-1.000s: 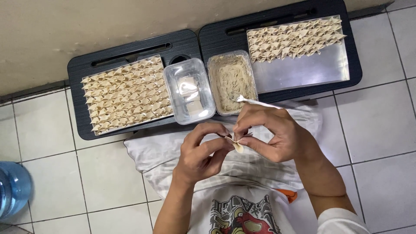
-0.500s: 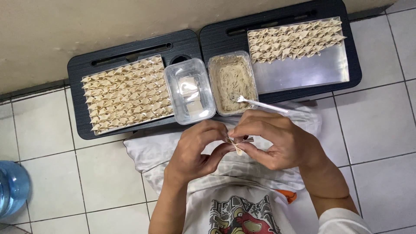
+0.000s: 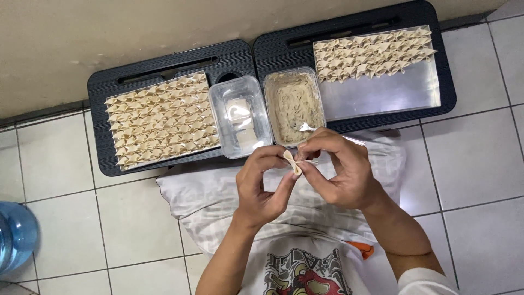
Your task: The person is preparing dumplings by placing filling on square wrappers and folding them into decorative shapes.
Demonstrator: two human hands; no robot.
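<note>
My left hand [image 3: 261,186] and my right hand [image 3: 338,170] meet over my lap, both pinching a small pale dumpling wrapper [image 3: 291,161] folded between the fingertips. A thin metal spoon [image 3: 312,129] also rests in my right hand, its bowl pointing toward the filling. Just beyond stand a clear tub of beige filling [image 3: 293,104] and a clear tub with square wrappers [image 3: 240,116]. Rows of folded dumplings [image 3: 161,121] cover the left tray; more dumplings [image 3: 371,53] fill the top of the right metal tray [image 3: 393,93].
Two black lap tables [image 3: 180,61] stand side by side against the wall on a white tiled floor. A pale checked cloth [image 3: 213,196] lies over my lap. A blue water bottle [image 3: 15,237] sits at the left edge.
Both hands have shifted slightly and kept folding the wrapper; the spoon has tilted so it now points toward the filling tub.
</note>
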